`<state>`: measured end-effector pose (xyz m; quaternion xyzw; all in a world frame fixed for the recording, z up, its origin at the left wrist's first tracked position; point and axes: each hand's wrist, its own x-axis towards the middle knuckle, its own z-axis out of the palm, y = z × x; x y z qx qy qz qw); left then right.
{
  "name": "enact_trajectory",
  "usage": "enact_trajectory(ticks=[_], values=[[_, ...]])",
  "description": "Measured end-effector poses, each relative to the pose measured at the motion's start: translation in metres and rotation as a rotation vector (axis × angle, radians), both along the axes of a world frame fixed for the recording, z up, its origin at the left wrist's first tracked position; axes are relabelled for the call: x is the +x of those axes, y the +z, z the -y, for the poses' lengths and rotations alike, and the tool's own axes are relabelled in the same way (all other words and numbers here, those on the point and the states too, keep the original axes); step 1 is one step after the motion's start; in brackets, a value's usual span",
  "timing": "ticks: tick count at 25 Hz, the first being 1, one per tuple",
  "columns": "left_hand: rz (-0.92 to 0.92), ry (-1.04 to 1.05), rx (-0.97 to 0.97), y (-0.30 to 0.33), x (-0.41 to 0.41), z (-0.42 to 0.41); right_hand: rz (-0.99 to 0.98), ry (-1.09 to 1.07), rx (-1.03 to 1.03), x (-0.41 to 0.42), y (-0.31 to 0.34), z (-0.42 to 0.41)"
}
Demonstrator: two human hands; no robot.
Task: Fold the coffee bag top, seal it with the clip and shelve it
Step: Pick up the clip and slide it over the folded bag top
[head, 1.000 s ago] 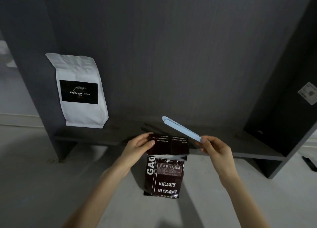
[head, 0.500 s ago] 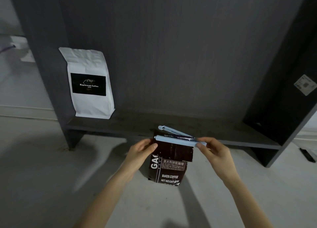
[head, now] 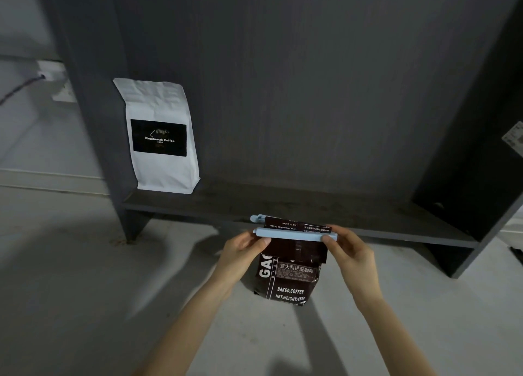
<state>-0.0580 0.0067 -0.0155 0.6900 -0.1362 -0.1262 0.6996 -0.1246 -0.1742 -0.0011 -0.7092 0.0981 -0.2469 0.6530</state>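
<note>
A dark brown coffee bag (head: 288, 279) with white lettering stands on the pale floor in front of the shelf, its top folded down. A long light-blue clip (head: 291, 233) lies across the fold, with the folded flap between its two arms; the rear arm's tip shows behind at the left. My left hand (head: 240, 251) pinches the clip's left end and the bag's top corner. My right hand (head: 351, 251) pinches the clip's right end.
The dark grey shelf board (head: 283, 205) runs just behind the bag. A white coffee bag (head: 161, 138) with a black label stands at its left end. The unit's side panels rise at left and right. A wall socket with a cable (head: 53, 75) is far left.
My right hand brought the open clip down from above onto the folded top. The clip's arms have come closer together around the flap. My left hand shifted to the clip's left end.
</note>
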Motion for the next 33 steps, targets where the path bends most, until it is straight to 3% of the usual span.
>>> enact_trajectory(ticks=[21, 33], values=[[0.046, -0.029, -0.044, 0.004, 0.000, -0.001, 0.019, -0.100, 0.028, 0.002, -0.012, -0.010], [0.009, 0.096, -0.137, -0.001, 0.006, 0.004, 0.016, -0.069, 0.025, -0.001, -0.013, -0.008]])
